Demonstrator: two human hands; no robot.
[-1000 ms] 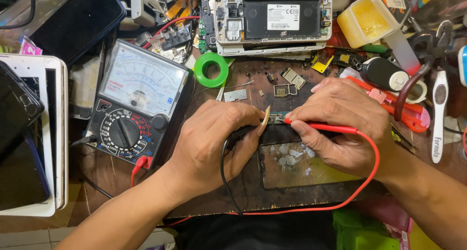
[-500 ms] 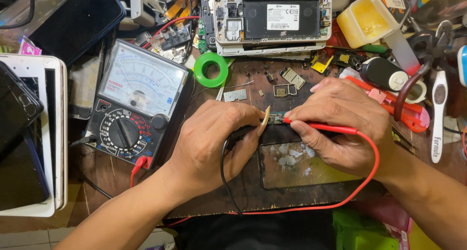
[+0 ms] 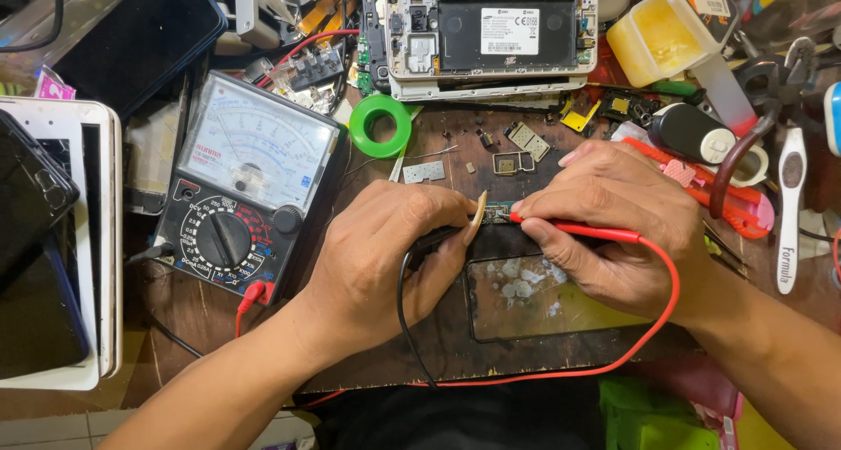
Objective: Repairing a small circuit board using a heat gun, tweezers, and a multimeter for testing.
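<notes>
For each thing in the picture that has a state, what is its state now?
Left hand: grips black probe.
Right hand: grips red probe.
Both probe tips: on small circuit board.
Analog multimeter: leads plugged in, needle unclear.
Phone: back cover off.
Green tape roll: lying flat.

The left hand (image 3: 385, 257) holds a black probe (image 3: 429, 240) and the right hand (image 3: 622, 222) a red probe (image 3: 578, 230), both touching a small circuit board (image 3: 498, 213); the meter (image 3: 245, 187) lies at nine o'clock
</notes>
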